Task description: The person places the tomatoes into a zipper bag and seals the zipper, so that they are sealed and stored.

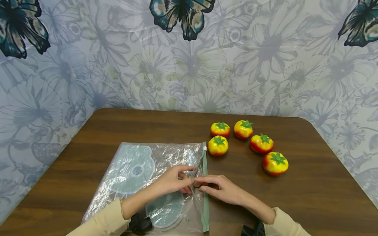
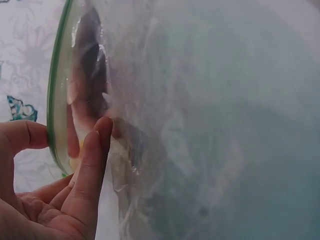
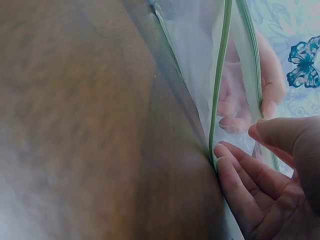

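Observation:
A clear zip bag [image 1: 174, 155] with a green strip [image 1: 205, 209] along its right side lies on the table. Inside are a large pale, scalloped flat piece [image 1: 134, 168] and a rounded pale piece [image 1: 165, 209]. My left hand [image 1: 174, 178] reaches across the bag and pinches film at the strip side; its fingers [image 2: 90, 175] show against the plastic. My right hand [image 1: 222, 188] meets it from the right, gripping the mouth between thumb and fingers [image 3: 240, 170]. In the right wrist view the two green-edged lips stand apart, with left fingers showing through the film.
Several yellow-red toy tomatoes with green leafy tops, among them a front one [image 1: 275, 164], stand right of the bag and behind it on the brown wooden table [image 1: 310, 196]. A flowered wall covering with butterflies [image 1: 183, 16] rises behind the table.

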Demonstrator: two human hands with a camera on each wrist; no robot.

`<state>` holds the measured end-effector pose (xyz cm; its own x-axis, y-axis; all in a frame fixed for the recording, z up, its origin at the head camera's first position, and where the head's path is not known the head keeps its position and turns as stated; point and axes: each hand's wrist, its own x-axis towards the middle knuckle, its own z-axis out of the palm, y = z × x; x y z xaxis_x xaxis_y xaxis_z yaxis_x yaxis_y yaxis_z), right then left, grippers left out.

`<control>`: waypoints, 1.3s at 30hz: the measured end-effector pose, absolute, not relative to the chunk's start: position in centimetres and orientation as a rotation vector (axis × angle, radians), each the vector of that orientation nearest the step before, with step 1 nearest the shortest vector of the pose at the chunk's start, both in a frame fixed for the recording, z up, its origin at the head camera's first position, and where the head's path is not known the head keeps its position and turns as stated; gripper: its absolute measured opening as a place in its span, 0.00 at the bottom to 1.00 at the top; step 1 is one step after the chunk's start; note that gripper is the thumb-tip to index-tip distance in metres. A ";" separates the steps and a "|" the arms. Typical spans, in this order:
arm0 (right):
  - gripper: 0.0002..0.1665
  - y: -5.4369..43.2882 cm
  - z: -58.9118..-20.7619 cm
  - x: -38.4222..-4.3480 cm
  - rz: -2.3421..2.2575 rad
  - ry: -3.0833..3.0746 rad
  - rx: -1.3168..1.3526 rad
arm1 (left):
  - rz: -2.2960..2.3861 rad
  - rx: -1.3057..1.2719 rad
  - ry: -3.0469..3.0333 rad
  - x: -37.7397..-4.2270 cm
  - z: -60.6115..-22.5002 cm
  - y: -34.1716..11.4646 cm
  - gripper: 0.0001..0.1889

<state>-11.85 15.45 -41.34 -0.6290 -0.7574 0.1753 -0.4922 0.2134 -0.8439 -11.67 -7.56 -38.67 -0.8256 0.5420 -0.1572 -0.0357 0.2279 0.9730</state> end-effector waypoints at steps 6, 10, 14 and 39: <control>0.22 15.4 -41.7 -11.8 -1.399 2.186 -1.159 | 1.677 0.459 2.013 -11.3 -38.8 -8.0 0.28; 0.22 15.4 -41.6 -11.8 -1.422 2.150 -1.114 | 1.703 0.450 1.990 -11.2 -38.9 -8.3 0.28; 0.23 15.4 -41.4 -11.9 -1.446 2.109 -1.058 | 1.710 0.434 1.985 -11.2 -38.9 -8.6 0.27; 0.35 15.5 -40.7 -12.3 -1.711 1.770 -0.499 | 1.843 0.385 1.902 -10.8 -38.1 -9.5 0.28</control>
